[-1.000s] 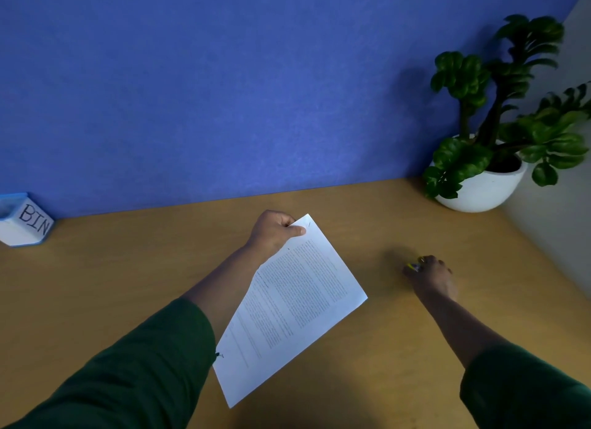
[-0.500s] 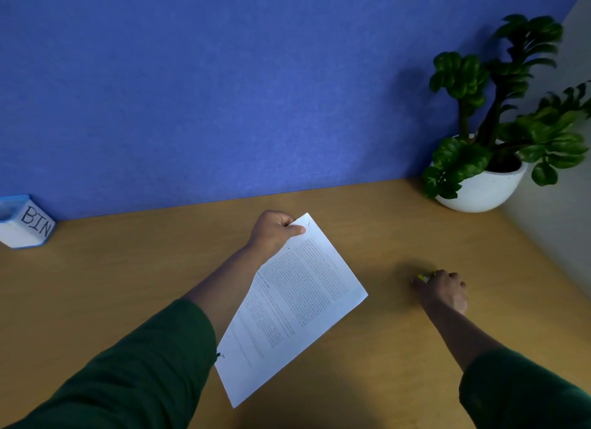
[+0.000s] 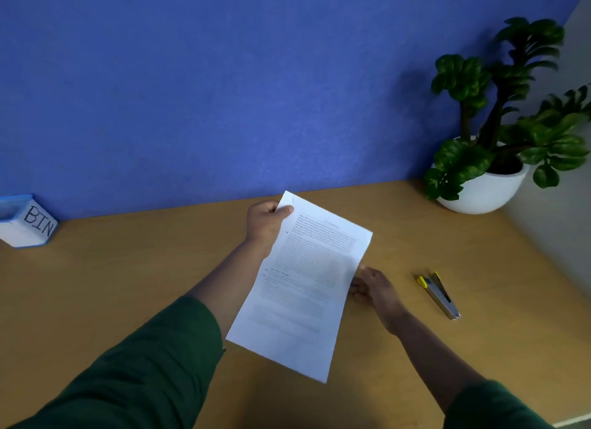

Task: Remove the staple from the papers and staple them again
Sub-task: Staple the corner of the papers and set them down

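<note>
My left hand (image 3: pixel 267 225) pinches the top left corner of the white printed papers (image 3: pixel 307 288) and holds them tilted above the wooden desk (image 3: pixel 128 284). A small dark mark near that corner may be the staple; it is too small to be sure. My right hand (image 3: pixel 375 289) is at the papers' right edge, its fingertips partly behind the sheet, so I cannot tell whether it grips. A silver stapler with yellow ends (image 3: pixel 438 296) lies on the desk to the right of my right hand, with nothing touching it.
A white and blue box marked BIN (image 3: pixel 27 225) stands at the far left against the blue wall. A green plant in a white pot (image 3: pixel 483 188) fills the back right corner. A grey side wall borders the desk on the right.
My right hand let go of the stapler, which now lies on the desk, and moved left to the papers' edge. My left hand raised and turned the papers more upright.
</note>
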